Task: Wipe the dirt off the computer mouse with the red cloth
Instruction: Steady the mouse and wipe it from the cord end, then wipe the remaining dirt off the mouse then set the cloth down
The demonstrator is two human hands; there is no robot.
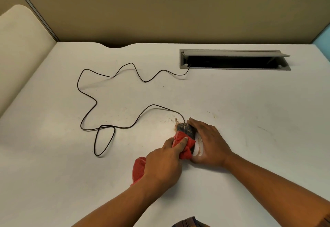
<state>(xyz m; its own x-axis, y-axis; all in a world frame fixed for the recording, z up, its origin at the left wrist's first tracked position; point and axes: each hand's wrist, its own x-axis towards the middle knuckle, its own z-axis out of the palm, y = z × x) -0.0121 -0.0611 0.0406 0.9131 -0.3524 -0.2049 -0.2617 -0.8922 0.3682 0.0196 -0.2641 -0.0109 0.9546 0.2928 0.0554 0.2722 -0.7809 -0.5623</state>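
Your two bare hands meet over one computer mouse (185, 129) on a white desk (232, 110), a little right of centre and near your edge of it. The mouse is dark, streaked with brown dirt, and its long axis runs away from you, button end pointing toward the far partition (160, 12) and tilted slightly left.

Your right hand (209, 142) lies along the mouse's right side. Its fingers are held together and stretched forward past the front of the mouse, the palm cupped against the pale side panel and steadying it.

Your left hand (164, 166) is closed around one red cloth (185, 146). The fingers are curled tight on the bunched fabric and one finger presses it onto the rear left of the mouse. A second fold of the same cloth hangs out behind the hand, near the wrist.

Brown dirt grains (174, 120) are scattered on the desk just beyond and left of the mouse's front.

One thin black cable (85, 117) leaves the front of the mouse, loops widely across the left half of the desk, and ends at one open rectangular cable hatch (234, 60) set into the desk's far right.
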